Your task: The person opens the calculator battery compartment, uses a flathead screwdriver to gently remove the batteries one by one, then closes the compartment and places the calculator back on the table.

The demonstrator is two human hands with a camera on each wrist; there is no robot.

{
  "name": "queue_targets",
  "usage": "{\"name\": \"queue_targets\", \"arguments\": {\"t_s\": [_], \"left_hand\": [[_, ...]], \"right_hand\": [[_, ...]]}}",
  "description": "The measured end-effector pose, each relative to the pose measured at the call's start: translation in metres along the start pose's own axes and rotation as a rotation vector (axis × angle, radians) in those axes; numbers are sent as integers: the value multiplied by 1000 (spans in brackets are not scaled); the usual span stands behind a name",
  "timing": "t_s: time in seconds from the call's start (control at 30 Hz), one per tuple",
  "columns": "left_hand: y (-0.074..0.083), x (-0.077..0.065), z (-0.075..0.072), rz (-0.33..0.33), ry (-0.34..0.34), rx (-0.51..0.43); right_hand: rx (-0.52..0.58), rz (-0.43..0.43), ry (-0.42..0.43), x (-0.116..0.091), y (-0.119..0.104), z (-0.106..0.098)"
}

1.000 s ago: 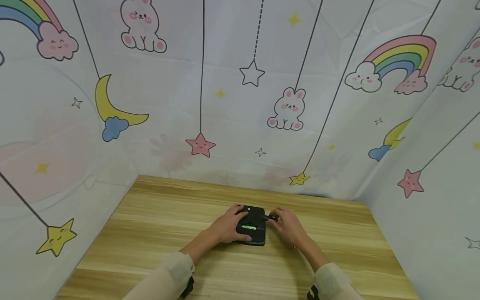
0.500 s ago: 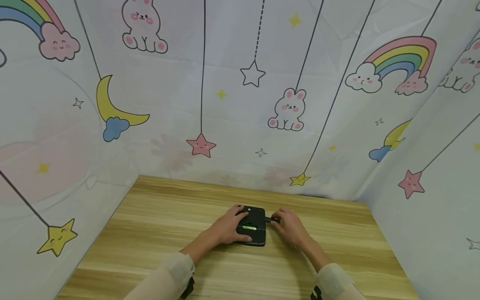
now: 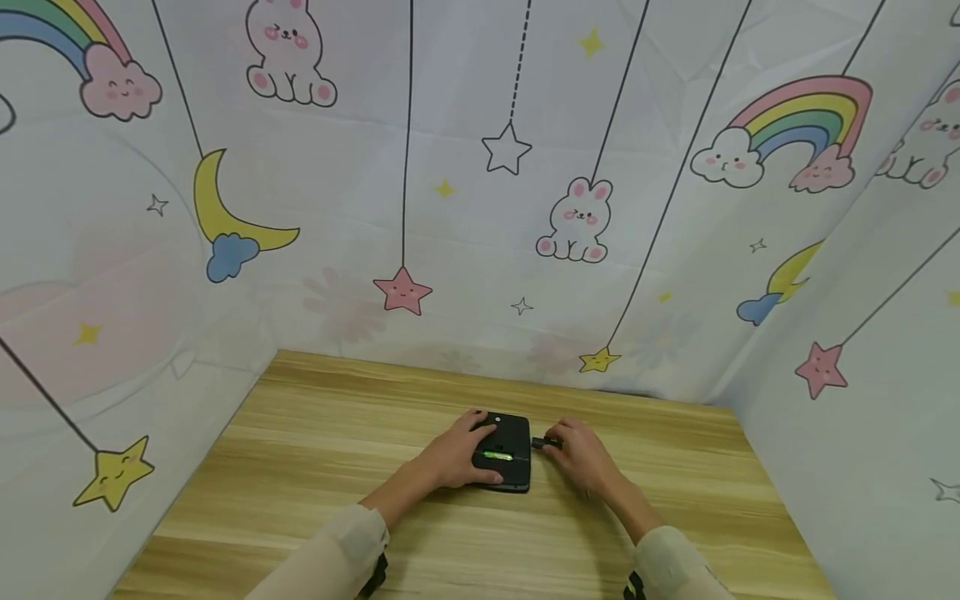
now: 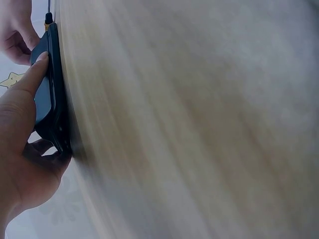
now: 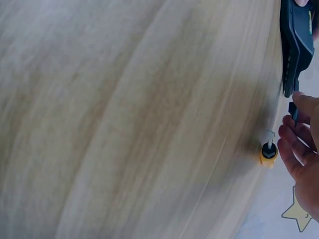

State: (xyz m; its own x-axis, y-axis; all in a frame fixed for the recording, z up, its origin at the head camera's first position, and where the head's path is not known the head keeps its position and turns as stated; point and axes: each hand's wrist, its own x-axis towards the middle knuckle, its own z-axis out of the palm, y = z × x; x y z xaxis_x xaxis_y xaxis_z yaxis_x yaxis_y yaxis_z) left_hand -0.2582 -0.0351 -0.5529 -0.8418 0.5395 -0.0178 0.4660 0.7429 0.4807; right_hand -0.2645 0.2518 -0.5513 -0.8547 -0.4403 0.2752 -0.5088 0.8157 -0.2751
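A flat black device point(image 3: 513, 471) lies on the wooden table, a green battery point(image 3: 498, 456) showing in its slot. My left hand point(image 3: 453, 450) rests across its left side, fingers spread over the back, thumb at the near edge. Just off the device's right edge, my right hand point(image 3: 581, 454) pinches a small black battery cover point(image 3: 538, 442) between thumb and fingers. In the right wrist view the cover point(image 5: 293, 110) sits just below the device's end. Close to the right fingers there lies a screwdriver with a yellow-and-black handle point(image 5: 268, 153); from the head the right hand mostly hides it.
The wood-grain table point(image 3: 337, 417) ends at a white cloth backdrop point(image 3: 465, 233) printed with rabbits, stars and rainbows. The cloth also stands along the left and right sides.
My right hand has drawn the battery cover a little to the right, away from the device's edge; a small gap shows now. The left hand and the device stay put.
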Motion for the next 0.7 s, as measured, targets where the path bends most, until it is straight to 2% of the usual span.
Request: {"name": "queue_targets", "arguments": {"t_s": [0.7], "left_hand": [[-4, 1, 3, 5, 8, 0]], "right_hand": [[-57, -53, -31, -3, 1, 3]]}}
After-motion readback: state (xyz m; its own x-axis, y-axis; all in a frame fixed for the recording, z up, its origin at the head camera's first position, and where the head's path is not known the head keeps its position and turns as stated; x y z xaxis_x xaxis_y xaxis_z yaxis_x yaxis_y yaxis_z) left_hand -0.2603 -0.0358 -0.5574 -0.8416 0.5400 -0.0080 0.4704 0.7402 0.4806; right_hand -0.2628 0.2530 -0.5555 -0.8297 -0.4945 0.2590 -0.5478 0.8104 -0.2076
